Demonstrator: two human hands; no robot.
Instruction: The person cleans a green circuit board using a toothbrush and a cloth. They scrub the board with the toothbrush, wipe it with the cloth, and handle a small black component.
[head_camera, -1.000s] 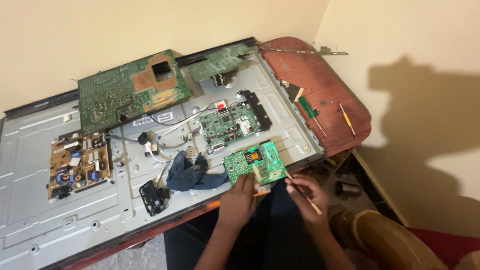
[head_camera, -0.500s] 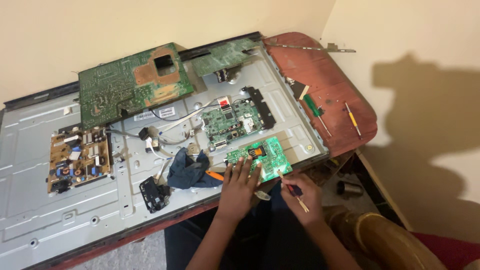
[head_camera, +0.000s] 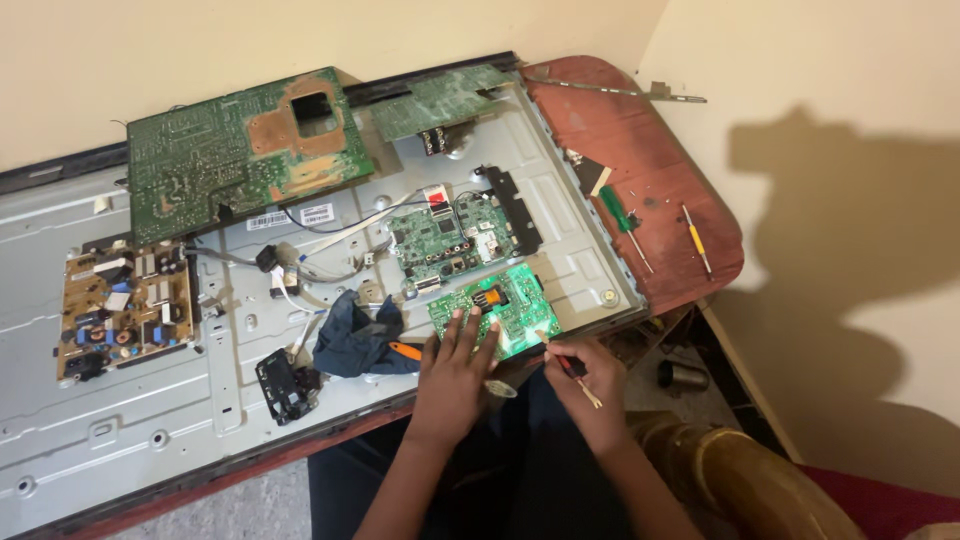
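Head view: a stripped metal panel (head_camera: 120, 420) lies across a red-brown counter (head_camera: 650, 190), with the person seated at its near edge. The left hand (head_camera: 455, 365) rests flat, fingers spread and unclenched, on the near left part of a small green board (head_camera: 495, 310) that sits on the panel's near right area. The right hand (head_camera: 590, 375) is closed around a thin tool (head_camera: 570, 368), seemingly a small screwdriver, whose tip meets the board's near right corner.

The board looks light, stiff and fragile, with raised parts on its face; by my judgement it is best held by its bare edges or corners, not by the components, and pressed down only lightly.

Just left of the left hand lies a dark blue cloth (head_camera: 355, 340) with an orange-handled tool (head_camera: 405, 351) touching it. Just beyond the small board sits a main board (head_camera: 450, 240) with a black bracket (head_camera: 512, 208) at its right. Farther left are a brown power board (head_camera: 125, 310) and a small black part (head_camera: 285, 385). A large green board (head_camera: 240, 150) leans at the far side. On the counter, well right of the panel, lie a green screwdriver (head_camera: 622, 220) and a yellow screwdriver (head_camera: 695, 238).
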